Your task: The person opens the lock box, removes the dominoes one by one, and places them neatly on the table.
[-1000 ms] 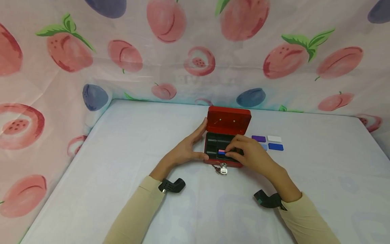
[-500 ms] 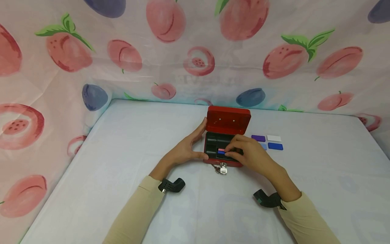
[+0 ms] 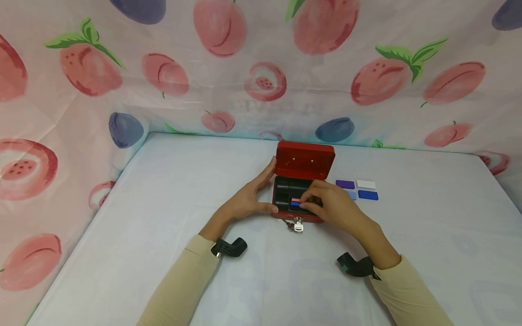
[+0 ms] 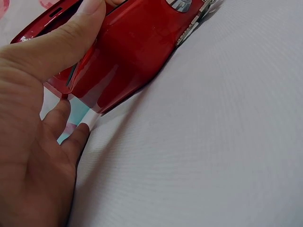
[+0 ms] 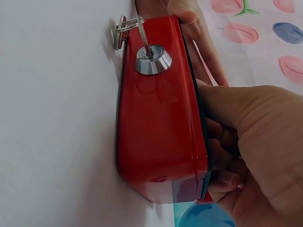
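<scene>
A red cash box [image 3: 297, 218] stands on the table with its lid [image 3: 305, 160] raised, a key in its front lock. My left hand [image 3: 248, 199] braces its left side, the thumb at the front corner and the fingers stretched back toward the lid. In the black inner tray [image 3: 282, 194] lie a narrow pink block [image 3: 295, 199] and a blue block [image 3: 294, 203], side by side. Over the tray, my right hand [image 3: 336, 206] pinches the right end of the blue block with thumb and forefinger, close by the pink one. Its fingers hide the tray's right part.
Right of the box lie flat blocks: purple [image 3: 345, 184], white [image 3: 366, 184], blue [image 3: 368, 195], and a light blue one [image 3: 352, 195] partly behind the right hand. A key ring [image 5: 128, 28] hangs at the lock [image 5: 153, 60]. A peach-print cloth [image 3: 228, 90] rises behind the white table.
</scene>
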